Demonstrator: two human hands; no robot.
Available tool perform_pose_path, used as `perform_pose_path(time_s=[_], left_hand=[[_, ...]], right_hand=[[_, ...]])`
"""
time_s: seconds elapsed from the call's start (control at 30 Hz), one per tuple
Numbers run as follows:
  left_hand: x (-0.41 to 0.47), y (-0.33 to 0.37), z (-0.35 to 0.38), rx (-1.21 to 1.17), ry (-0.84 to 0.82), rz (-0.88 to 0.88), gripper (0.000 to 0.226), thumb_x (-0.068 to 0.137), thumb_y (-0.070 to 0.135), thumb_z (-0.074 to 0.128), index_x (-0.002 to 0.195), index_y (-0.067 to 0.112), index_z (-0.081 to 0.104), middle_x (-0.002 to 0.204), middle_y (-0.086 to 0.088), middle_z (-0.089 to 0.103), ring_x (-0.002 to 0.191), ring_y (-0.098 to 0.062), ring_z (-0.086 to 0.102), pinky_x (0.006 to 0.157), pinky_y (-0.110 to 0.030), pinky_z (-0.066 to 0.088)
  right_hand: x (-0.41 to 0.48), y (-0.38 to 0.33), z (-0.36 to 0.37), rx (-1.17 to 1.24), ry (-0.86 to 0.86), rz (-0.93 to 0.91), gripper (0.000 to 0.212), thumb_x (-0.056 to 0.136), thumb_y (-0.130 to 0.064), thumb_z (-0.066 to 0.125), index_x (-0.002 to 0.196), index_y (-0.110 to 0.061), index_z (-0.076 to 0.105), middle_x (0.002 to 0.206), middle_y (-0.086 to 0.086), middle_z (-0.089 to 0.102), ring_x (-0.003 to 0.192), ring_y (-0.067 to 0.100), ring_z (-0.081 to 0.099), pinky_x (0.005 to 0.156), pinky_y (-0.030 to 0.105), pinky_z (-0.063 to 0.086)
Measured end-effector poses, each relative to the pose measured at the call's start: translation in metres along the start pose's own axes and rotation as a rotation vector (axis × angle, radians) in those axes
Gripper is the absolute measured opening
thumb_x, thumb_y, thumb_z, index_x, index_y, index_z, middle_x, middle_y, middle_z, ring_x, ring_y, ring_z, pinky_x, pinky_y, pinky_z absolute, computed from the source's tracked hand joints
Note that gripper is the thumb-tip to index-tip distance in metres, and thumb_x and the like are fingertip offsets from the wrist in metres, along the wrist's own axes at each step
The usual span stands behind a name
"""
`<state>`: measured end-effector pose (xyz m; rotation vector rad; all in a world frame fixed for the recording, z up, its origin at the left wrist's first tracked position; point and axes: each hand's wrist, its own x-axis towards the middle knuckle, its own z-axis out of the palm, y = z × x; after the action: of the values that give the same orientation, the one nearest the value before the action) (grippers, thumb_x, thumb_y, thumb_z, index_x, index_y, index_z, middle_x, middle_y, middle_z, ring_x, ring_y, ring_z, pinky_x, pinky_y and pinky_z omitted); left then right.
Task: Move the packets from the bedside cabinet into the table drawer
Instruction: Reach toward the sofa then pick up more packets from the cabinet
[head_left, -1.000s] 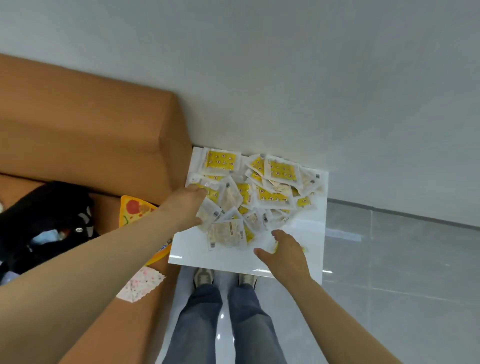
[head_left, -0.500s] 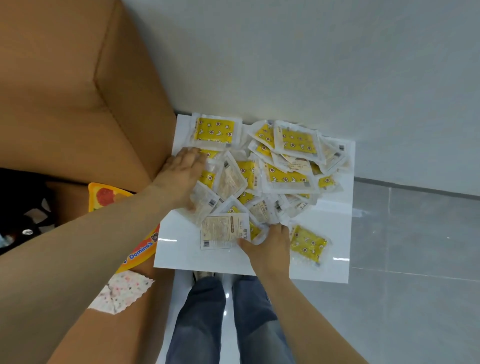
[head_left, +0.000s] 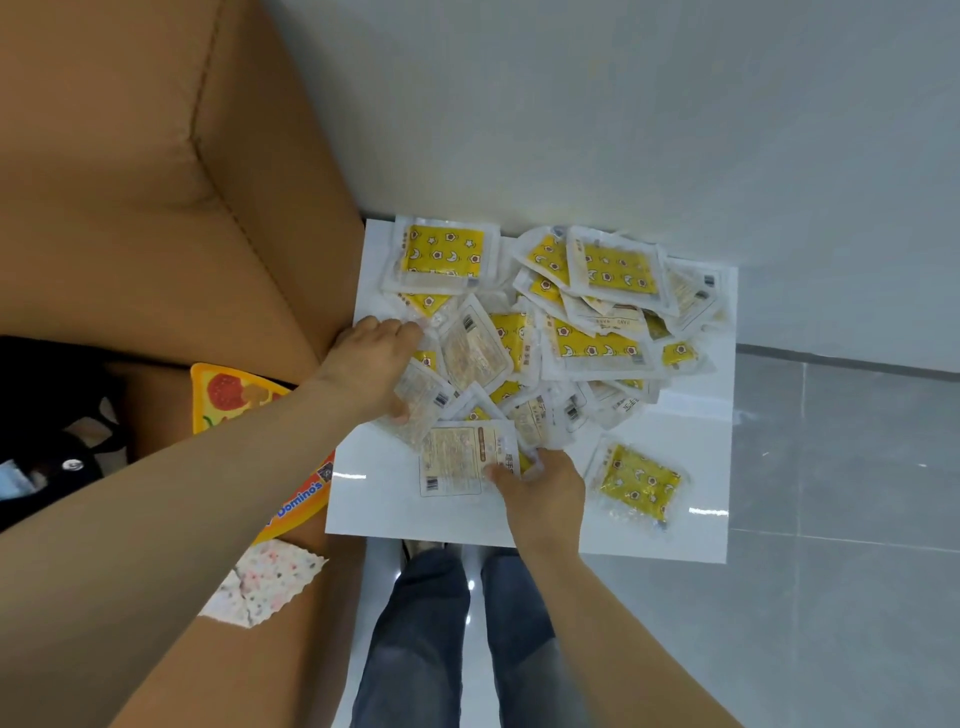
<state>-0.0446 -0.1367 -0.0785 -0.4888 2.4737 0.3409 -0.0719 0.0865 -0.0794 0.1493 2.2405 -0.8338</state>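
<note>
packet pile (head_left: 561, 332) is flanked: left hand (head_left: 371, 371) spread flat on its left edge, right hand (head_left: 540, 491) pinching pale packet (head_left: 457, 460) at the cabinet top's (head_left: 374, 504) near edge; grip contents of left not discernible.

A home bedroom, seen from above. A tan padded headboard (head_left: 156, 182) stands against a plain pale wall (head_left: 623, 104), with a glossy white cabinet (head_left: 374, 499) just beside it, on a grey tiled floor (head_left: 831, 571). Loose things lie on the tan bed (head_left: 156, 405): a black bag (head_left: 47, 457), a Domino's pizza-print box (head_left: 234, 395) and a speckled cloth (head_left: 265, 582).
</note>
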Motion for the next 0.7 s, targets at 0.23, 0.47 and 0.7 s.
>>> perform_pose_path(time_s=[0.23, 0.47, 0.7], left_hand=[[-0.01, 0.004, 0.004, -0.089, -0.065, -0.072, 0.063, 0.069, 0.039, 0.08, 0.116, 0.01, 0.049, 0.112, -0.011, 0.058, 0.108, -0.028, 0.051, 0.081, -0.035, 0.045], [-0.034, 0.018, 0.017, -0.438, 0.012, -0.168, 0.048, 0.077, 0.03, 0.076, 0.111, 0.005, 0.053, 0.116, -0.015, 0.05, 0.103, -0.029, 0.052, 0.082, -0.034, 0.044], [-0.062, 0.029, 0.004, -0.539, 0.037, -0.208, 0.045, 0.082, 0.028, 0.072, 0.114, 0.004, 0.052, 0.112, -0.014, 0.062, 0.103, -0.028, 0.057, 0.071, -0.028, 0.041]], right_hand=[[-0.006, -0.002, -0.008, 0.102, -0.008, -0.075, 0.013, 0.085, -0.019, 0.07, 0.083, -0.016, 0.057, 0.097, 0.0, 0.066, 0.088, 0.013, 0.061, 0.065, 0.01, 0.045], [-0.022, 0.006, -0.021, 0.009, 0.012, -0.221, 0.009, 0.093, -0.017, 0.057, 0.1, -0.018, 0.063, 0.097, -0.009, 0.066, 0.085, 0.009, 0.064, 0.076, 0.037, 0.058], [-0.049, 0.005, -0.047, -0.126, -0.007, -0.274, 0.01, 0.096, -0.02, 0.052, 0.086, -0.019, 0.052, 0.085, -0.011, 0.063, 0.068, 0.004, 0.061, 0.058, 0.026, 0.052]])
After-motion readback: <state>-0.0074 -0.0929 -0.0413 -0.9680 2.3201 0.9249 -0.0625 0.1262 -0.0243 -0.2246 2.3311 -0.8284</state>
